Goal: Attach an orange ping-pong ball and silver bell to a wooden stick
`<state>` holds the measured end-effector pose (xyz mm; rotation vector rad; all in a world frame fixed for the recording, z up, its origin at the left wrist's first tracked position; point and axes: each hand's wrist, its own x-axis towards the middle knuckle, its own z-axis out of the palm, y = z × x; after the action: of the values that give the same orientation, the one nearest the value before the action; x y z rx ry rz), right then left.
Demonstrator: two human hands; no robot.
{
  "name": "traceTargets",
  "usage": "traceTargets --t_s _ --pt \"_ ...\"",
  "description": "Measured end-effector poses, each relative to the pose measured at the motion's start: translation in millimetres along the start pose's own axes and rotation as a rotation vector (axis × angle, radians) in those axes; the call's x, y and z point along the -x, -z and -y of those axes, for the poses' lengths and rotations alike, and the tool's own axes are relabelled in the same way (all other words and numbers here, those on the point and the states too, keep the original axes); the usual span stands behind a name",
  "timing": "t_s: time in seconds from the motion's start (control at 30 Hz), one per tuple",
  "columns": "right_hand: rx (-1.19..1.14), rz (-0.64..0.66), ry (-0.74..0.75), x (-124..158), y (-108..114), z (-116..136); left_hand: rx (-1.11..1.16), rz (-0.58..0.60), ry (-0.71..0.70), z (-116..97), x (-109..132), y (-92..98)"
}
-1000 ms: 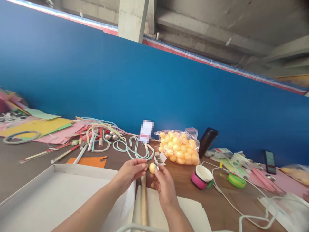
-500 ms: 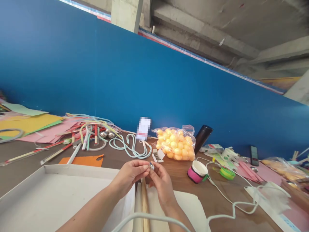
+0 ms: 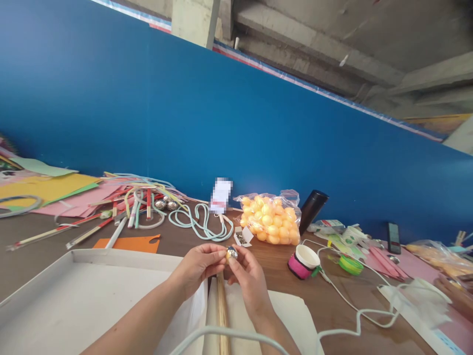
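Between the fingertips of both hands is a small shiny silver ball [image 3: 232, 253]. My left hand [image 3: 201, 266] pinches it from the left with thumb and forefinger. From the right, my right hand [image 3: 247, 271] grips it, its fingers curled. Below the hands a wooden stick [image 3: 222, 315] lies on white sheets, pointing toward me. Just beyond my fingers stands a small open white box [image 3: 243, 237] with little metal pieces inside. A bag of orange balls [image 3: 269, 219] lies behind it.
A white tray [image 3: 111, 296] sits at left, with an orange sheet [image 3: 127, 243] behind it. Coiled pale cord [image 3: 201, 224], a pink-wrapped cup [image 3: 303, 261], a black cylinder [image 3: 312, 212] and a white cable [image 3: 358, 315] lie around. A blue partition [image 3: 236, 123] closes off the back.
The silver ball shows more fully between my fingertips now and looks turned. Both hands stay in nearly the same place; the view has shifted slightly.
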<state>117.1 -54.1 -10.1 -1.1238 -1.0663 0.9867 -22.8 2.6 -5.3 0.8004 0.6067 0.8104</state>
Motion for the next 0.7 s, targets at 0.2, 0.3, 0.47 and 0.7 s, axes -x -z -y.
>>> traceTargets --t_s 0.2,0.3,0.47,0.7 --pt "0.003 -0.002 0.01 0.2 0.4 0.7 0.115 0.087 0.068 -2.7 1.6 1.7" --pt "0.003 -0.009 0.016 -0.6 0.8 -1.7 0.141 0.117 0.115 -3.1 2.7 1.8" --pt "0.043 -0.025 0.03 0.1 -0.4 -1.2 0.124 0.107 0.15 -3.4 2.0 3.0" --pt "0.059 -0.026 0.042 2.4 -1.3 2.2 0.12 0.092 0.165 -3.2 0.9 3.3"
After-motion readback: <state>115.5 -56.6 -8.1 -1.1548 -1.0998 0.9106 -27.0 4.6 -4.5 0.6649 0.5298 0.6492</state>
